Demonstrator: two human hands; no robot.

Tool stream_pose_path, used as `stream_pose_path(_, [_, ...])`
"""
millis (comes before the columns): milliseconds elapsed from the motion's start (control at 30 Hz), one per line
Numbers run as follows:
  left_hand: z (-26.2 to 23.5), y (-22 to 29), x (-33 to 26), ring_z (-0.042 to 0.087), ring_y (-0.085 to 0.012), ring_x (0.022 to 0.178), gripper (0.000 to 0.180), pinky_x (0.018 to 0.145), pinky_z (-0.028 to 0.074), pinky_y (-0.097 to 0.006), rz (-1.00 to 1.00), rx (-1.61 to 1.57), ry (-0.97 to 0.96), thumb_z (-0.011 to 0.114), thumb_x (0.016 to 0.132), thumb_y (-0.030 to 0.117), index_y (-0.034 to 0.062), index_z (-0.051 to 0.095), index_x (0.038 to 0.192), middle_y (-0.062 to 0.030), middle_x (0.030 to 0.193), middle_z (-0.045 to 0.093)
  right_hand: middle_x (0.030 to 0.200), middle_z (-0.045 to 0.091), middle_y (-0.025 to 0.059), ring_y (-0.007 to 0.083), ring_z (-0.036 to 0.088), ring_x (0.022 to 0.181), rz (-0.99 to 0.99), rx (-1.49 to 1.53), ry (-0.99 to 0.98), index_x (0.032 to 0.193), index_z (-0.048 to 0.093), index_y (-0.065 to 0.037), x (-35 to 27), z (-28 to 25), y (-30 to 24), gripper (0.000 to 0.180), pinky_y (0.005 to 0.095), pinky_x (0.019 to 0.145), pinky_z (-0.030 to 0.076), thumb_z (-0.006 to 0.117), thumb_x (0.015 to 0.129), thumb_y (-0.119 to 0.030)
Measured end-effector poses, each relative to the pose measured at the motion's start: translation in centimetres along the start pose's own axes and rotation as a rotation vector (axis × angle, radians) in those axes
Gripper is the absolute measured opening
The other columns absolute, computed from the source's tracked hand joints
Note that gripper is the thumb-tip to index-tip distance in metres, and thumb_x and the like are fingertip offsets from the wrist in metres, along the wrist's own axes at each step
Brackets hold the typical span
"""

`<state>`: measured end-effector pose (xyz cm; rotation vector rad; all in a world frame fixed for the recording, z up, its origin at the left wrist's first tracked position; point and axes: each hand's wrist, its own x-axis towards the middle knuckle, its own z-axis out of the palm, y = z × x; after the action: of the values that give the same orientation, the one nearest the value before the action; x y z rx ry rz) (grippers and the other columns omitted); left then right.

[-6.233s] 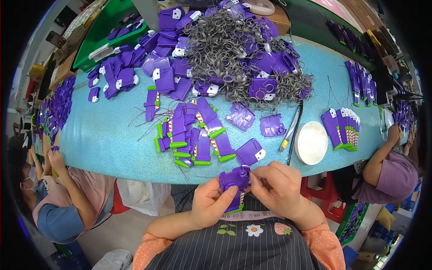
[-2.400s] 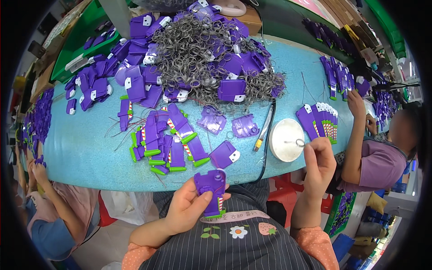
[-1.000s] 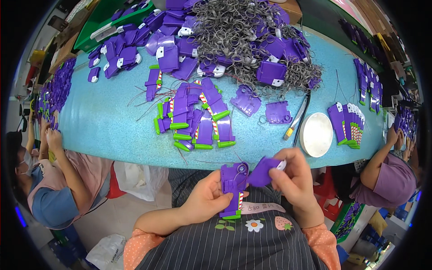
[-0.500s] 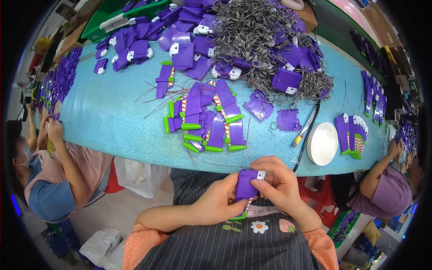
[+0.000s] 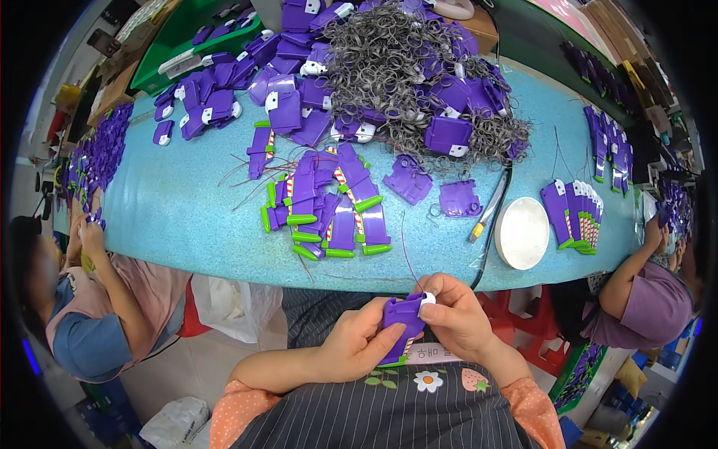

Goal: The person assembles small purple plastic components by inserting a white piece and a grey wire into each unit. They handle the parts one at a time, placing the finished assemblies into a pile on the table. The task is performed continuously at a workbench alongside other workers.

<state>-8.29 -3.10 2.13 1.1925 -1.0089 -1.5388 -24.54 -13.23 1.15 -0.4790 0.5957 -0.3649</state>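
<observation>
Above my lap, near the table edge, my left hand grips a purple plastic part with its thumb across the front. A red-and-white striped strip runs down one side of the part, and its lower end is green. My right hand pinches the white corner piece at the top, thumb in front and fingers behind. A thin dark red wire rises from the top of the part. Several similar purple-and-green parts lie piled on the table before me.
Grey wire coils heap at the back over purple covers. Closer are a white bowl, a yellow-handled cutter knife and a row of finished-looking purple parts. Co-workers sit at the left and right.
The purple part has tilted and sits slightly lower in my hands. A wire now stands up from its top. My right fingers have shifted around the white corner. The view has turned slightly.
</observation>
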Motion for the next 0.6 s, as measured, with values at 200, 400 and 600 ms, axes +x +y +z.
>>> stream_pose_path(200, [-0.7,0.1,0.1,0.059,-0.0079,0.074,0.022,0.064,0.047,-0.025,-0.015,0.023,-0.01,0.049,0.091,0.009,-0.0018,0.047,0.11,-0.0075,0.087,0.064,0.08,0.052,0.0019,0.0083,0.05,0.068,-0.152,-0.424,-0.044,0.082,0.051,-0.003,0.1,0.5,-0.6,0.016,0.0232,0.058,0.04,0.067,0.08,-0.007])
stream_pose_path(400, [-2.4,1.5,2.2,0.058,-0.0142,0.079,0.017,0.069,0.045,-0.029,0.169,0.263,-0.034,0.057,0.086,0.011,-0.0001,0.056,0.1,-0.0097,0.09,0.061,0.071,0.053,0.0045,0.0085,0.046,0.059,-0.428,-1.024,-0.067,0.085,0.059,0.0,0.5,0.5,-2.9,0.025,0.0224,0.051,0.036,0.076,0.069,-0.012])
stream_pose_path(600, [-2.6,1.4,1.9,0.057,-0.0116,0.087,0.02,0.076,0.045,-0.026,0.234,-0.144,0.287,0.056,0.088,0.006,-0.0021,0.052,0.105,-0.0079,0.095,0.06,0.062,0.054,0.0047,0.0094,0.048,0.049,-0.256,-1.223,0.007,0.087,0.062,0.001,-0.7,1.3,-2.9,0.024,0.0243,0.045,0.038,0.073,0.076,-0.018])
